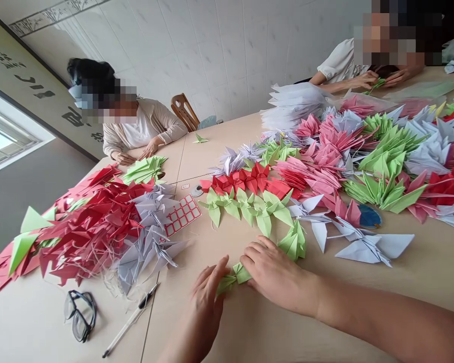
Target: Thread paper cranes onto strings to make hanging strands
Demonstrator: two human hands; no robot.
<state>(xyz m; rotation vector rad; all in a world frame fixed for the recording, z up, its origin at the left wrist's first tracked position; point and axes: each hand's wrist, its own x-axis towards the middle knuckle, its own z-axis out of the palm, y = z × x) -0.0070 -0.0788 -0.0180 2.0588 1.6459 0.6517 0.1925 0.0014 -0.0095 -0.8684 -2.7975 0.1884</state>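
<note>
Paper piece (242, 273), green, folded | grip: left hand (207, 297) pinches one end, right hand (276, 276) seemingly the other, fingertips partly hidden | I judge low hold over bench (272, 333) steadies folds

the nearest folded green paper (242, 273) is set right of a slim pale plastic pen (130, 321) — black-framed glasses (80, 317) farther left.

Left hand (207, 297) is resting at 6 o'clock, fingers bending and aiming toward 1; left wrist (187, 343) is entering near 6. Right hand (276, 275) is lying at 5 o'clock, palm facing down, fingers curling toward 10. Bare right forearm (386, 315) is slanting in from 4.
</note>
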